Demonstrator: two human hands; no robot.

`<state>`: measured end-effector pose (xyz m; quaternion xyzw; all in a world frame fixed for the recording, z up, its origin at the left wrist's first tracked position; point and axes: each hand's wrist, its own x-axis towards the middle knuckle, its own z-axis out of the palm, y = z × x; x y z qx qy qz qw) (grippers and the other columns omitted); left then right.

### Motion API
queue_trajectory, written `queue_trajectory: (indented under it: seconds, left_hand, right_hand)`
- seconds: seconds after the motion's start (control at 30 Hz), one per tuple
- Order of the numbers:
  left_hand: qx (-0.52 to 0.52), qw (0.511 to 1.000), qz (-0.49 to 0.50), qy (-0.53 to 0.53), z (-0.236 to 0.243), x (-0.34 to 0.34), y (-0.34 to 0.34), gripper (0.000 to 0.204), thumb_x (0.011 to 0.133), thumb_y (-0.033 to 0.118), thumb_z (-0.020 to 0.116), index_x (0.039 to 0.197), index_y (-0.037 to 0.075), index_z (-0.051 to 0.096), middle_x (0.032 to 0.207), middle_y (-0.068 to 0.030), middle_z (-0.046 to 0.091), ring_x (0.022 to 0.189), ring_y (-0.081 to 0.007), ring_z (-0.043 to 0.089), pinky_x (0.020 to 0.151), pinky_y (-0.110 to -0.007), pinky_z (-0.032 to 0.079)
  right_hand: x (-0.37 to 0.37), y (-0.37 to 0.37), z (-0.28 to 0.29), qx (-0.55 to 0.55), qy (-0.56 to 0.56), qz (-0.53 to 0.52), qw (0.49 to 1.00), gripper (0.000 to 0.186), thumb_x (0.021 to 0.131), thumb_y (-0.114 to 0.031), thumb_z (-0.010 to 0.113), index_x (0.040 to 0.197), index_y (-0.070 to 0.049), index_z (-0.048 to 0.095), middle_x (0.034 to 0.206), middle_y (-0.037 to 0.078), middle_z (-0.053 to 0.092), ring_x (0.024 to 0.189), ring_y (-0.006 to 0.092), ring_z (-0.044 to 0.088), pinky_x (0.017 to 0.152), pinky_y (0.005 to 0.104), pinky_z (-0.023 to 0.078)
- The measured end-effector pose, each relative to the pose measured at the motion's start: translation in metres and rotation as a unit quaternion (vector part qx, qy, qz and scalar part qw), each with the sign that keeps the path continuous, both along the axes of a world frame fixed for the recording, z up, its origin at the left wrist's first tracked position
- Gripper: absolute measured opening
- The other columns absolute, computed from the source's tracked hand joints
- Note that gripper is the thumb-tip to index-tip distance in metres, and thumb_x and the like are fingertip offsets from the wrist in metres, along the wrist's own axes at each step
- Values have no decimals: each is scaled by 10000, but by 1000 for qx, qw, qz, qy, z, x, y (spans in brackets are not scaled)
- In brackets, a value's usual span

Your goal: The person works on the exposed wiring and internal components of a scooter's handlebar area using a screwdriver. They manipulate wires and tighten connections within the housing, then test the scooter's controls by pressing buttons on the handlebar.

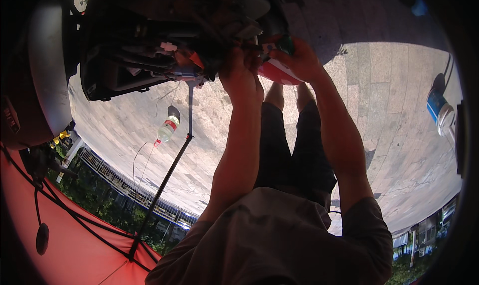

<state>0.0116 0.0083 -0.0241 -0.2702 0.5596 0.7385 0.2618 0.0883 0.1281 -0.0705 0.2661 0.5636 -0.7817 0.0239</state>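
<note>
Both my hands are up against a dark machine (149,60) whose opened body shows black cables, an orange piece (196,60) and a pale connector-like piece (168,46). My left hand (240,73) is closed at the right end of the cables; deep shade hides what its fingers hold. Just to its right, my right hand (302,60) is curled closed around the edge of a dark green item (286,44), too dim to name. Below the fingers of that hand shows a red and white rounded surface (278,73), partly covered by both hands.
A clear bottle with a red label (167,130) hangs by a string at left, near a thin black pole (169,172). Red canopy cloth (65,230) fills the lower left. A blue and white bucket (440,113) stands far right on the paved ground (389,95).
</note>
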Motion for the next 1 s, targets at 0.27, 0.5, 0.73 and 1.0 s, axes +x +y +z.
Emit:
queue_trajectory:
  seconds: [0.27,0.5,0.73,1.0]
  left_hand:
    - [-23,997,-78,6,4,6,8,252,892,85,539,1141,41,536,1021,-85,610,854,-170,595,713,-291,489]
    - [0,999,-54,5,3,9,7,238,898,61,526,1133,28,539,1045,-103,605,885,-184,592,742,-308,486]
    - [70,998,1,-11,-4,10,2,220,899,50,513,1118,39,540,1038,-92,596,910,-186,571,776,-306,459]
    - [55,998,-29,-20,-4,4,-6,184,873,31,572,1055,56,566,955,-71,612,871,-164,571,754,-290,461]
  right_hand:
    - [-2,0,2,-51,21,-15,998,235,856,-105,647,1088,-71,630,989,34,655,917,104,585,841,267,460]
    - [-2,-12,-12,-131,94,-94,982,278,823,-55,663,1091,-25,594,896,58,650,782,110,602,683,260,499]
    - [0,-21,-21,-350,74,-124,926,266,813,-9,654,1076,4,616,856,59,656,731,86,597,619,211,470]
    - [-9,-11,-14,-221,41,-77,971,180,837,-62,650,1009,-23,617,844,31,630,634,67,541,551,205,430]
